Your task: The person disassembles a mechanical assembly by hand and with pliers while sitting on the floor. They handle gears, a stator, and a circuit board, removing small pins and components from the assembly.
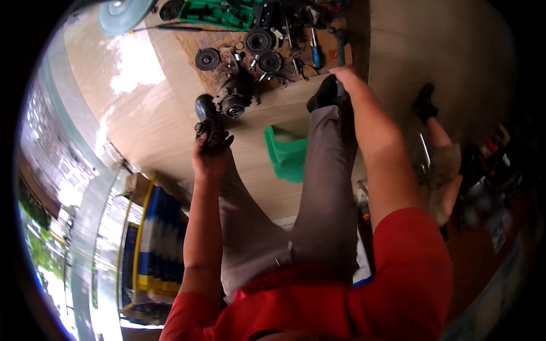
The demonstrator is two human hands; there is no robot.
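Note:
My left hand [211,154] is curled around a dark, greasy metal part [200,128] with a round, shiny end. Just beyond it, a grimy machine housing [233,98] with a round metal hub rests on the floor, close to my left foot. My right hand [348,78] reaches past my right foot and grips the handle of a hammer [340,51]. The hammer's rounded head lies at the far end, over the cardboard. Its handle is partly hidden by my fingers.
A stained cardboard sheet [190,42] bears round pulleys [257,41], a blue-handled screwdriver [316,54], small metal parts and a green tool case [219,16]. Between my legs stands a green plastic stool [287,156]. Another person's leg [437,133] is at the right; blue-yellow boxes [159,238] stand left.

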